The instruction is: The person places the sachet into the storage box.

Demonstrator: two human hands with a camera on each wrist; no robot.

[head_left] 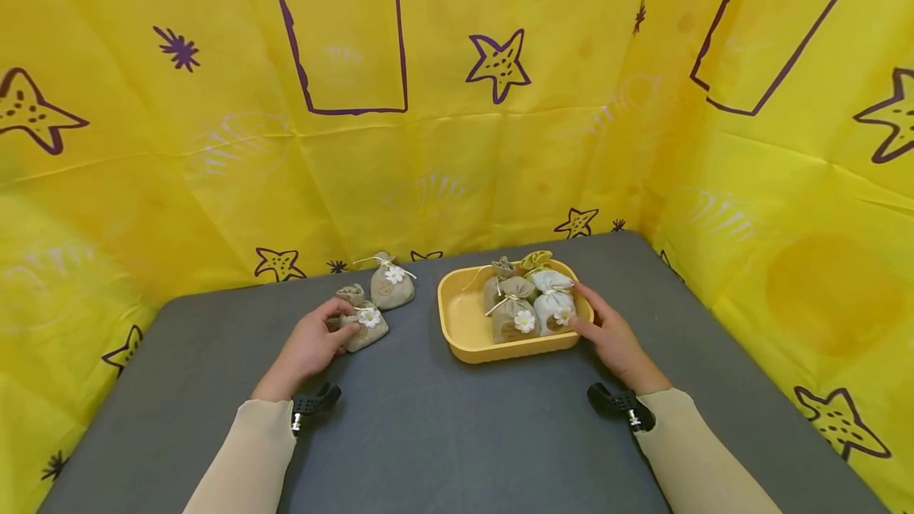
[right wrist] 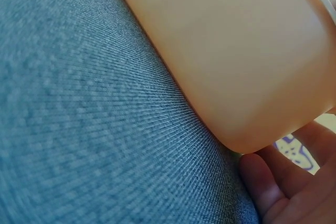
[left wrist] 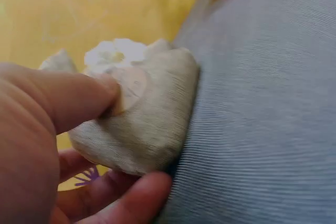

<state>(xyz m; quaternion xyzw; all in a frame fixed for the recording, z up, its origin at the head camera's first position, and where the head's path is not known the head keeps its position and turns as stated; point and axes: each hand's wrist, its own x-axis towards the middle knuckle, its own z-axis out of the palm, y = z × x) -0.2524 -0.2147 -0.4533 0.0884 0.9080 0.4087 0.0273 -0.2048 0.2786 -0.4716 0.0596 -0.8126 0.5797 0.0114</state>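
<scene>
On the left, my left hand (head_left: 314,346) pinches a small beige drawstring sachet (head_left: 366,329) with a white flower. In the left wrist view, the thumb presses the round label of this sachet (left wrist: 157,103), with fingers beneath it. A similar sachet (head_left: 393,285) stands just behind. My right hand (head_left: 617,343) grips the right end of a yellow plastic basket (head_left: 471,351), thumb at the rim. Grouped in the basket's right part are several sachets, among them a beige one (head_left: 508,327) and a pale blue one (head_left: 553,308). The right wrist view has fingertips against the basket's outer wall (right wrist: 236,66).
A grey cloth (head_left: 457,435) covers the table. Yellow fabric (head_left: 443,181) with purple starfish drawings hangs behind and along both sides, close to the table's far edge. Each wrist wears a black strap (head_left: 314,401).
</scene>
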